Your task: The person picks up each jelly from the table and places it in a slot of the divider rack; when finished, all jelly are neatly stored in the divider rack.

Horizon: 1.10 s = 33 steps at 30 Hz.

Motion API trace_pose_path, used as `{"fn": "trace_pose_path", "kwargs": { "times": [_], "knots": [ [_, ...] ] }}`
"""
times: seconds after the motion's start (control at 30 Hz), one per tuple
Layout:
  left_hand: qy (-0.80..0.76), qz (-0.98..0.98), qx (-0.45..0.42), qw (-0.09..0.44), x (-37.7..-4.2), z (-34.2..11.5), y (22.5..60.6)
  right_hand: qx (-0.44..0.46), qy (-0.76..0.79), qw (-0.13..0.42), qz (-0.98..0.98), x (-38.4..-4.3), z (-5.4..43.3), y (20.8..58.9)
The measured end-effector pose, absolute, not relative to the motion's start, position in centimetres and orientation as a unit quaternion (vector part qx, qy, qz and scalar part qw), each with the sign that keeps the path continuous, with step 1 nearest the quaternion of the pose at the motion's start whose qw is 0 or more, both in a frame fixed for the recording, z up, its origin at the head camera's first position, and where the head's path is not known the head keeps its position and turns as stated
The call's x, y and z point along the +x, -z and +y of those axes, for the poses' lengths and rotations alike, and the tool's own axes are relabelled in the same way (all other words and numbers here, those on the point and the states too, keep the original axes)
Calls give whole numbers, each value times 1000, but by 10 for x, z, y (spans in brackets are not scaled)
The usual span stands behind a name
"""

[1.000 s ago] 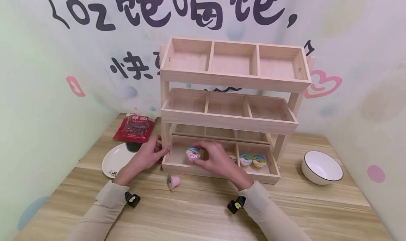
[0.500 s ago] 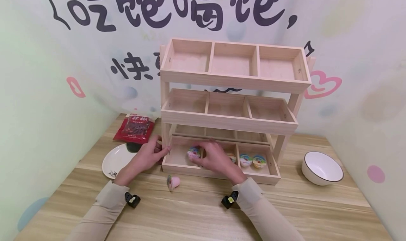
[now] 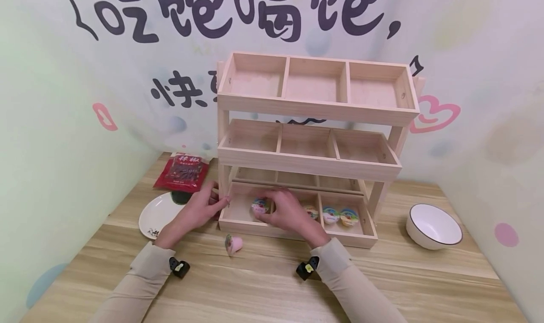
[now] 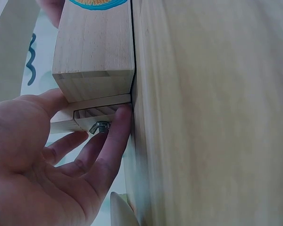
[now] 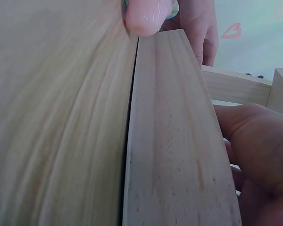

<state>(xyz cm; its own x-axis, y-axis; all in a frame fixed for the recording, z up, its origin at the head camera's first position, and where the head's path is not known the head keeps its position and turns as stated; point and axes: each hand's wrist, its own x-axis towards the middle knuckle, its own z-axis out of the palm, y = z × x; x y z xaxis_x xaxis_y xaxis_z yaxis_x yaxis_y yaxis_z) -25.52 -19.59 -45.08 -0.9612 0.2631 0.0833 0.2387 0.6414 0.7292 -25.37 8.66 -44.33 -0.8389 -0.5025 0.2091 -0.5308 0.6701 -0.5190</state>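
Observation:
A three-tier wooden shelf [image 3: 318, 108] with divided trays stands on the table. My right hand [image 3: 290, 214] reaches into the bottom tray [image 3: 242, 226] and holds a jelly cup [image 3: 259, 206] with a printed lid in its left compartment. In the right wrist view the fingers are partly hidden behind the tray's front board. My left hand [image 3: 199, 208] grips the shelf at its lower left end, thumb on the wood and fingers near a wing nut [image 4: 101, 126]. A pink jelly cup [image 3: 234, 244] lies on its side before the tray.
Other jelly cups [image 3: 330, 215] sit in the middle and right compartments of the bottom tray. To the left are a white plate [image 3: 155, 214], a dark green object [image 3: 180, 197] and a red chili packet [image 3: 184, 172]. A white bowl [image 3: 433, 225] stands at right.
My right hand has lowered the jelly cup slightly in the left compartment, and its wrist has shifted left. The left hand keeps its place at the shelf's end.

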Motion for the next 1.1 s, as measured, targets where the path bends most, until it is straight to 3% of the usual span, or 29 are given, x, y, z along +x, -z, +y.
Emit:
{"fn": "trace_pose_path", "kwargs": {
  "times": [1.1],
  "knots": [
    [-393,909,139,17,-256,-196,451,261,-299,-14,-918,-246,89,431]
  ]
}}
